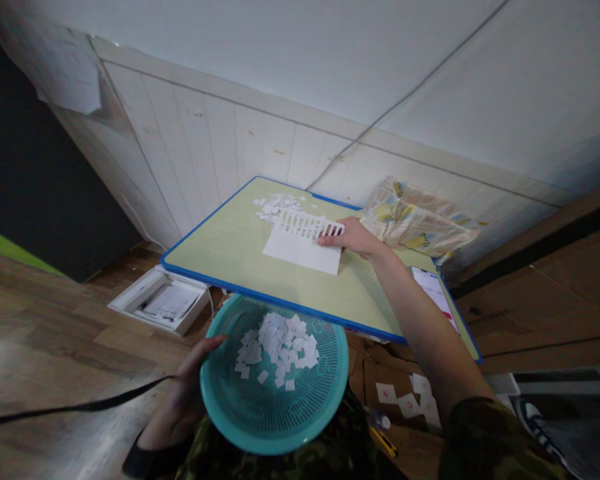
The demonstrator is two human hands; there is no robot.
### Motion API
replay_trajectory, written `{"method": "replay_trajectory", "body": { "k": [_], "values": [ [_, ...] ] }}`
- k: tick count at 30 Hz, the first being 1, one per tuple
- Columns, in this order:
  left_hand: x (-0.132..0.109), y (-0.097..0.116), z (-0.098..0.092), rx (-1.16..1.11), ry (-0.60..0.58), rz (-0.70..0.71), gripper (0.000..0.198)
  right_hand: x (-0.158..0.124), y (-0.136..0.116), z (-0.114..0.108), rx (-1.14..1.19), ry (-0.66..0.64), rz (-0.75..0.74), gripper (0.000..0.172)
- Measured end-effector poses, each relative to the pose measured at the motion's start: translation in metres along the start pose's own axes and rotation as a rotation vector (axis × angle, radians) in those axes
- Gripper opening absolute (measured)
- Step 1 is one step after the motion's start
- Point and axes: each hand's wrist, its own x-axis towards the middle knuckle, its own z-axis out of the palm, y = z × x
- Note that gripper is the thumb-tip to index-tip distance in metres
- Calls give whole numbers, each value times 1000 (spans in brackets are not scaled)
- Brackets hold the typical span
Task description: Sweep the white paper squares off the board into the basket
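My left hand [187,387] grips the left rim of a teal mesh basket [240,407] held below the table's front edge; several small white paper squares [277,347] lie in it. My right hand [353,237] reaches out over the low yellow-green table [230,247] and rests with fingers stretched on the right corner of a white paper sheet [300,253], whose far edge is cut into a comb of strips. A pile of cut paper pieces [275,205] lies on the table just behind the sheet.
A phone [433,293] lies on the table's right side, a patterned cloth [415,220] behind it by the wall. An open white box [163,303] sits on the wooden floor to the left. Paper scraps [410,400] and a yellow cutter [385,443] lie under the table.
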Motion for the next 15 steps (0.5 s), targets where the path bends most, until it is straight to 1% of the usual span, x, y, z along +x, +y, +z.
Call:
{"method": "replay_trajectory", "body": {
  "k": [3, 5, 9, 12, 15],
  "values": [
    [-2, 0, 0, 18, 14, -13, 9, 28, -19, 18, -23, -110, -56, 48],
    [-3, 0, -1, 42, 35, 5, 8, 49, -31, 28, -60, -166, -88, 47],
    [-2, 1, -5, 80, 63, 28, 9, 89, -45, 44, -100, -235, -132, 51],
    [-1, 4, -9, 49, 49, 20, 10, 112, -47, 52, -112, -244, -139, 53],
    [2, 5, -14, 30, 44, 21, 8, 125, -44, 52, -76, -198, -110, 56]
  ]
}}
